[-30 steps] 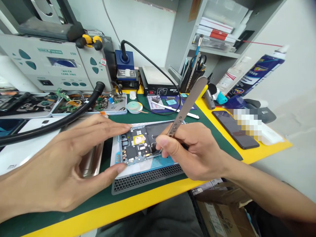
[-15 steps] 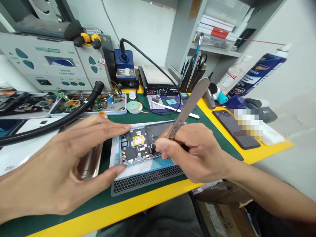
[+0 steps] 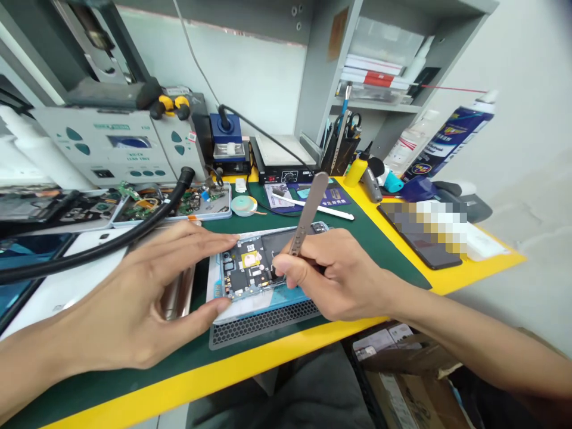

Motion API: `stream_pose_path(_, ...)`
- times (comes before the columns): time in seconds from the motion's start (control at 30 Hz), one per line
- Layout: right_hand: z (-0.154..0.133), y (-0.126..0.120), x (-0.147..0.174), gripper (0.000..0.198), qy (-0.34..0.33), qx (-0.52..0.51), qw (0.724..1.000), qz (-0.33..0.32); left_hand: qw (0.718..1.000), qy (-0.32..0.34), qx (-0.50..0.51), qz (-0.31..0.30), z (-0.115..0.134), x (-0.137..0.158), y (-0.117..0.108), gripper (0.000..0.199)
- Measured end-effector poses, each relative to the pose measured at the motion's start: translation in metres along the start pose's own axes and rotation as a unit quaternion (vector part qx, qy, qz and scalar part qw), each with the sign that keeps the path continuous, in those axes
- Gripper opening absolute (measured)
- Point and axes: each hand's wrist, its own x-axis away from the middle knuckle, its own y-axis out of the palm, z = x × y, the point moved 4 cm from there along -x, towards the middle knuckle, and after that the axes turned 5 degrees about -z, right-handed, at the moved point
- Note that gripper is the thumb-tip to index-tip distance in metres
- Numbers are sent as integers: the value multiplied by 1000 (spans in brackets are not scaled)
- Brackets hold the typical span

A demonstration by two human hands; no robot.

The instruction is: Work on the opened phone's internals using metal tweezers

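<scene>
An opened phone (image 3: 239,280) with its inner board showing lies on a white and blue pad above a black honeycomb mat (image 3: 259,328). My left hand (image 3: 147,292) grips the phone's left end, fingertips on the far edge and thumb on the near edge. In a pinch, my right hand (image 3: 333,271) holds metal tweezers (image 3: 308,208) over the middle of the phone. The tweezers' upper end points up and slightly right; their tips are hidden behind my fingers. A yellow patch (image 3: 251,258) shows on the board.
Trays of circuit boards (image 3: 214,205) and a black hose (image 3: 147,223) lie at left, before a grey soldering station (image 3: 129,155). A white stick (image 3: 333,211) and a solder wick reel (image 3: 245,205) sit behind the phone. Another phone (image 3: 429,244) rests at right.
The camera view has shifted, so the bench shows lower and more of the shelf appears. The tweezers now stand more upright. My left hand keeps its grip on the phone.
</scene>
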Motion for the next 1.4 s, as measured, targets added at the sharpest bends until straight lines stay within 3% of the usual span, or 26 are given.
stream_pose_path(0.1,7,-3,-1,33,59,-92,994,21,999,-4,-31,-35,1,-2,-5,60)
stream_pose_path(0.23,23,-11,0,39,129,-212,962,115,990,-14,-121,-65,17,-15,-6,67)
stream_pose_path(0.33,30,-12,0,37,151,-273,939,146,992,-37,-111,-51,37,-34,-1,76)
stream_pose_path(0.5,29,-13,2,36,164,-334,913,166,991,-61,-100,-68,58,-62,9,69)
stream_pose_path(0.67,27,-11,3,35,165,-363,902,165,992,-81,-82,-59,62,-66,9,62)
stream_pose_path(1.03,32,-9,4,34,177,-388,891,158,990,-134,-18,-47,57,-61,14,70)
stream_pose_path(1.4,36,-5,3,37,179,-344,909,153,988,-153,18,-26,54,-58,18,67)
